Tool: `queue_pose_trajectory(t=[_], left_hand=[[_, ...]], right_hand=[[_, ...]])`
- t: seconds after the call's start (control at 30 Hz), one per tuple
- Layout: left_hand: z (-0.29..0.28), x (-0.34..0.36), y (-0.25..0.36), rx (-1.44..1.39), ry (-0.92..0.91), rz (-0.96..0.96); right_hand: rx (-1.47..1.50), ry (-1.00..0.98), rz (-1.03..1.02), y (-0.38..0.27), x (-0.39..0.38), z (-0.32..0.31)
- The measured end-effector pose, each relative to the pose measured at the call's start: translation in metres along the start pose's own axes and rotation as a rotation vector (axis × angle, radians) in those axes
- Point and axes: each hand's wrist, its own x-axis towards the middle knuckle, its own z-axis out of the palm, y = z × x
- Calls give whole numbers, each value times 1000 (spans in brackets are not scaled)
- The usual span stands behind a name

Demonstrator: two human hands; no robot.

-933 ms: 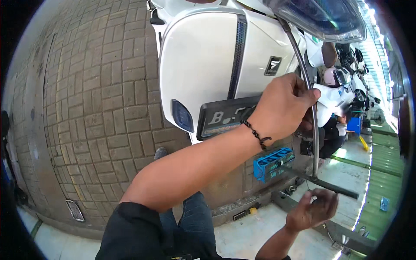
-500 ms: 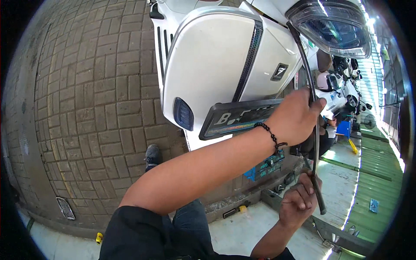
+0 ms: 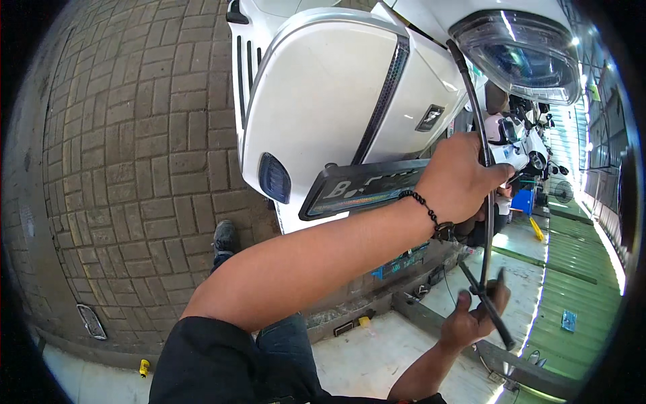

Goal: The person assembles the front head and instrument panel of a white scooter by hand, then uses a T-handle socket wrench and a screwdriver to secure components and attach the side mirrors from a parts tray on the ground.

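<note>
A long dark T-handle wrench (image 3: 476, 121) slants down in front of a white scooter front panel (image 3: 323, 87). Its upper tip meets the scooter just beside the headlight (image 3: 515, 57); what it sits on there is hidden. My left hand (image 3: 464, 175), wearing a black beaded bracelet, is closed round the shaft about midway. At the lower end, my right hand (image 3: 474, 313) has its thumb and fingers spread around the crossbar (image 3: 496, 316), with the fingers partly behind it. Below the panel, a dark-framed licence plate (image 3: 367, 188) is partly covered by my left wrist.
Brick paving (image 3: 134, 135) spreads to the left, with my shoe (image 3: 226, 237) on it. Past a low kerb lies a pale floor (image 3: 363, 357). Other scooters (image 3: 531, 145) and a blue object (image 3: 523, 201) are at the right, beside a green corrugated surface (image 3: 582, 269).
The wrench's crossbar has turned, and both its arms now show. My right hand's fingers have uncurled and spread from it. My left hand keeps its place on the shaft.
</note>
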Motion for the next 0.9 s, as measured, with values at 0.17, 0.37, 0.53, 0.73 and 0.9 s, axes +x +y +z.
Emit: queue_pose_trajectory(t=[0.17, 0.37, 0.53, 0.73, 0.9], left_hand=[[-2, -2, 5, 56, -51, 50], [-5, 6, -3, -173, -104, -96], [-2, 2, -3, -246, -104, -88], [4, 13, -8, -360, -93, -72], [4, 10, -6, -406, -100, -77]], right_hand=[[333, 110, 504, -27, -3, 22], [343, -92, 940, -21, 7, -3], [251, 141, 474, -36, 6, 22], [441, -240, 691, 7, -3, 0], [378, 40, 487, -24, -2, 18]])
